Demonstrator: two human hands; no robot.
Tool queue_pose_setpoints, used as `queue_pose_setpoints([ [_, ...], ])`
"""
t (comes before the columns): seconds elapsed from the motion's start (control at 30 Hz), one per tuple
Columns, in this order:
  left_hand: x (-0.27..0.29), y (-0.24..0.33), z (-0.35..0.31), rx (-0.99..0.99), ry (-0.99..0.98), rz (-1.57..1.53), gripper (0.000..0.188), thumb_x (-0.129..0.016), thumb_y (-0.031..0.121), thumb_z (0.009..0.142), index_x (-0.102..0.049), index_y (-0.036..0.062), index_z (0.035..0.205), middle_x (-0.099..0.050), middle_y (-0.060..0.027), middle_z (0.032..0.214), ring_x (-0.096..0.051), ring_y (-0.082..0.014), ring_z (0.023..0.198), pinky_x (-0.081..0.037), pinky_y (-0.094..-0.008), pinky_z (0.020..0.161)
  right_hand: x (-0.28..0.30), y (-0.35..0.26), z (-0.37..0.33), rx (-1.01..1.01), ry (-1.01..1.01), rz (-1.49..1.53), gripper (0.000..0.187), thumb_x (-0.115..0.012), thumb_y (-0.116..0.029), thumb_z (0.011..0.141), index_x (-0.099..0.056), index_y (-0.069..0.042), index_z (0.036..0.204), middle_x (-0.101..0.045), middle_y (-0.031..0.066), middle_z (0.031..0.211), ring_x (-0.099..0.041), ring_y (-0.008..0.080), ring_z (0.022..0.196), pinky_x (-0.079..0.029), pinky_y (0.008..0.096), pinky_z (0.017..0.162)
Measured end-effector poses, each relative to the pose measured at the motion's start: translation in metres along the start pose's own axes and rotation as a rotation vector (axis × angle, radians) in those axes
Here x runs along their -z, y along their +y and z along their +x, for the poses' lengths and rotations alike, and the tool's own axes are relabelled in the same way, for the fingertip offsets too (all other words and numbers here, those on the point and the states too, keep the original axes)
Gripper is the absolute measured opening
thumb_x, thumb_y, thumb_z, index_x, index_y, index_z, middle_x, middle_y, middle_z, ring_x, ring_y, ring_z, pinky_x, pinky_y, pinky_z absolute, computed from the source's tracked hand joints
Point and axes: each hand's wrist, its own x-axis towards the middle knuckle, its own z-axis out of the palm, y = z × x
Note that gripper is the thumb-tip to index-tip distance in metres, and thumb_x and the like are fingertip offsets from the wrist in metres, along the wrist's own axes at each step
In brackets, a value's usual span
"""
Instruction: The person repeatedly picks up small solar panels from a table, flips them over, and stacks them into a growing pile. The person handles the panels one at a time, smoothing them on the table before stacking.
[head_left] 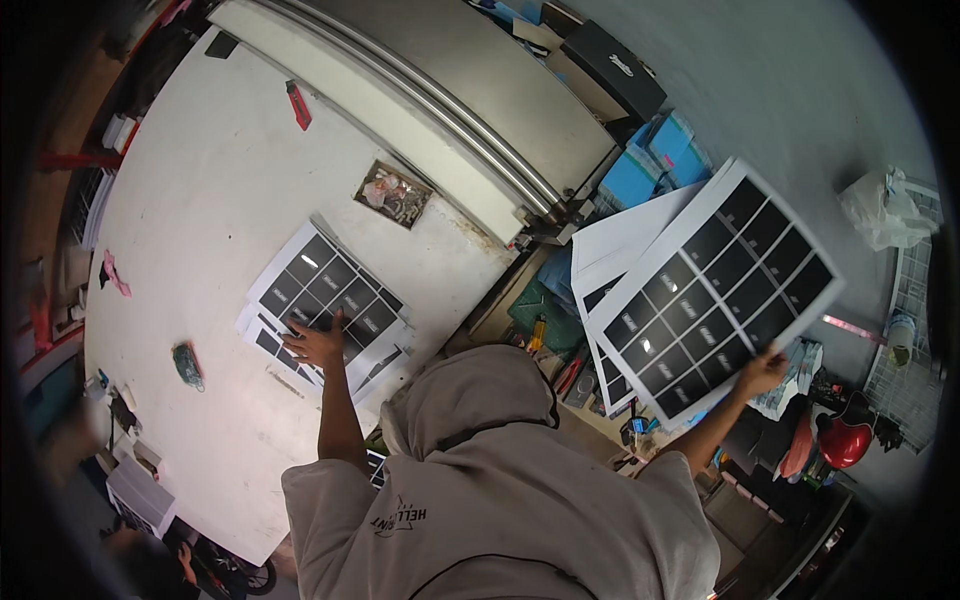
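My left hand [316, 346] rests with spread fingers on a loose stack of printed sheets [318, 278] on the white table. These sheets carry a grid of black rectangles with white gaps and borders. Out to the right, my right hand [764, 372] grips the lower right edge of another printed sheet [718, 290] with the same black grid. That sheet is tilted, over other sheets [622, 238] that stick out at its left. I cannot tell whether my right hand holds more than the one sheet.
On the white table [180, 270] lie a red cutter knife [298, 106], a small box of oddments [393, 194] and a dark green bundle [187, 367]. A long machine with metal rollers [470, 130] borders its far side. Blue packs [648, 160] and a red helmet [843, 442] are at right.
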Motion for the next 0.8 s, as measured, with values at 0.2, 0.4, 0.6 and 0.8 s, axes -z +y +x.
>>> queue_pose_setpoints([
  [0.2,0.038,0.047,-0.005,-0.488,0.404,-0.246,0.116,-0.078,0.068,0.068,-0.029,0.0032,0.151,-0.022,-0.0382,0.151,-0.018,-0.0519,0.143,-0.023,-0.0643,0.112,0.022,-0.086,0.077,-0.108,0.225,0.720,0.039,-0.075,-0.027,0.090,-0.058,0.008,0.100,-0.065,0.0167,0.079,-0.059,0.0181,0.072,-0.049,0.0365,0.061],
  [0.4,0.100,0.193,-0.035,-0.725,0.341,-0.497,0.095,-0.082,0.048,0.076,-0.038,-0.0026,0.143,-0.030,-0.0396,0.144,-0.025,-0.0541,0.138,-0.024,-0.0624,0.112,-0.138,-0.269,0.097,-0.301,0.410,0.609,0.049,-0.078,-0.032,0.084,-0.061,0.010,0.100,-0.066,0.0243,0.088,-0.060,0.0324,0.079,-0.049,0.0474,0.072],
  [0.6,0.108,0.299,-0.048,-0.826,0.152,-0.835,0.075,-0.080,0.043,0.079,-0.051,-0.0037,0.130,-0.045,-0.0329,0.133,-0.038,-0.0477,0.129,-0.033,-0.0571,0.106,-0.232,-0.491,0.000,-0.286,0.056,0.988,0.041,-0.067,-0.027,0.094,-0.055,0.010,0.106,-0.061,0.0219,0.093,-0.059,0.0289,0.082,-0.048,0.0410,0.075],
  [0.8,0.107,0.344,-0.045,-0.478,-0.295,-1.203,0.065,-0.079,0.042,0.084,-0.058,-0.0082,0.119,-0.064,-0.0226,0.112,-0.058,-0.0297,0.110,-0.045,-0.0388,0.095,-0.156,-0.513,0.016,-0.243,0.076,1.203,0.032,-0.058,-0.024,0.101,-0.052,0.007,0.108,-0.061,0.0163,0.093,-0.058,0.0198,0.085,-0.046,0.0323,0.074],
])
